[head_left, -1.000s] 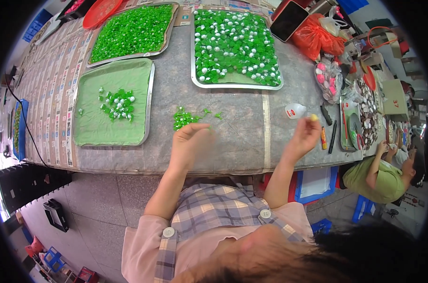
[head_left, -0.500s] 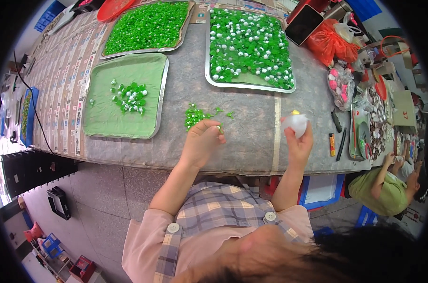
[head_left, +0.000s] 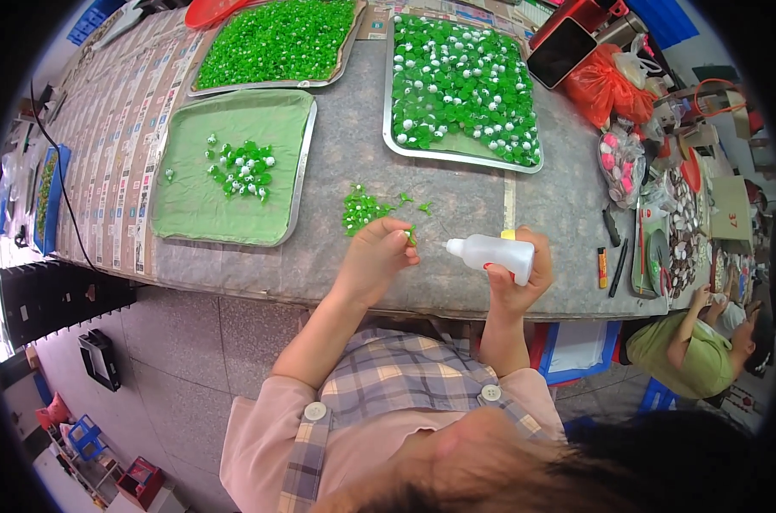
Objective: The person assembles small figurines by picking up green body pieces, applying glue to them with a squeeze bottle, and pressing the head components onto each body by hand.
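My left hand (head_left: 372, 263) pinches a small green leaf-shaped piece (head_left: 411, 234) between thumb and fingertips, just above the near part of the table. To its right, my right hand (head_left: 523, 275) is wrapped round a white squeeze bottle (head_left: 494, 256) with a narrow nozzle. The bottle lies nearly level, its tip pointing at the green piece with a small gap between them. Beyond my left hand is a little pile of similar green pieces (head_left: 362, 211) with white specks, a few of them scattered to the right.
On the left, a green-lined tray (head_left: 182, 145) carries some green pieces with white balls. Behind are a tray of green pieces (head_left: 277, 38) and a tray of green-and-white pieces (head_left: 465, 90). A lighter (head_left: 602, 268) and black pen (head_left: 619, 267) lie right. A co-worker (head_left: 687, 346) sits far right.
The squeeze bottle has tipped from pointing away to lying level, its nozzle now toward my left hand. The green piece shows more clearly in the left fingertips. The whole view has shifted slightly.
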`<act>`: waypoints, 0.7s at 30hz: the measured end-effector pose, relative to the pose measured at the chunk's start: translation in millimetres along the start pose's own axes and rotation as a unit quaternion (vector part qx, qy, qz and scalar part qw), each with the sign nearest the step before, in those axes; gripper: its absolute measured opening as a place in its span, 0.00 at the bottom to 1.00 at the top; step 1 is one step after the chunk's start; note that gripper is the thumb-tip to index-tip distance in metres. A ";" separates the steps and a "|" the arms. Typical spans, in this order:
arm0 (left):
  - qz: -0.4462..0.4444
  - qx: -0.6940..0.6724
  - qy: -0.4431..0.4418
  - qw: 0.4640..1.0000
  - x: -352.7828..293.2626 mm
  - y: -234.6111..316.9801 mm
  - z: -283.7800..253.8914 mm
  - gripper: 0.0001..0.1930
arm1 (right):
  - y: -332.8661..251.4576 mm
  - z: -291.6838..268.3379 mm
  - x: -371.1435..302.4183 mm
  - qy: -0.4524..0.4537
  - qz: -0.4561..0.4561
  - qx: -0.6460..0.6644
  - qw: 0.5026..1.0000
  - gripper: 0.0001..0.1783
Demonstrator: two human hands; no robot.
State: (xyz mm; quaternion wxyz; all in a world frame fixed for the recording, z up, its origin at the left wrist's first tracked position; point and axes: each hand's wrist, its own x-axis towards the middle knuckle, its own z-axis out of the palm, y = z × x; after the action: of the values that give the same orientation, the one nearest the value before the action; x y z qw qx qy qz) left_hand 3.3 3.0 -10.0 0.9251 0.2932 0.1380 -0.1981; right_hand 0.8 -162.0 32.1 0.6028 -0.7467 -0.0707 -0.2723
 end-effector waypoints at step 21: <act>-0.001 -0.003 -0.034 0.999 2.7 -3.5 -1.8 0.07 | 3.4 -1.9 2.8 0.004 -0.013 0.029 0.999 0.22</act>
State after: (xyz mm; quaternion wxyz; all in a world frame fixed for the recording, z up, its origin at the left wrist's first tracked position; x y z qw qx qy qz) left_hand 3.9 0.6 -14.1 0.9299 0.2830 0.1077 -0.2087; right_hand 4.0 -165.3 30.7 0.6209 -0.7266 -0.0860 -0.2813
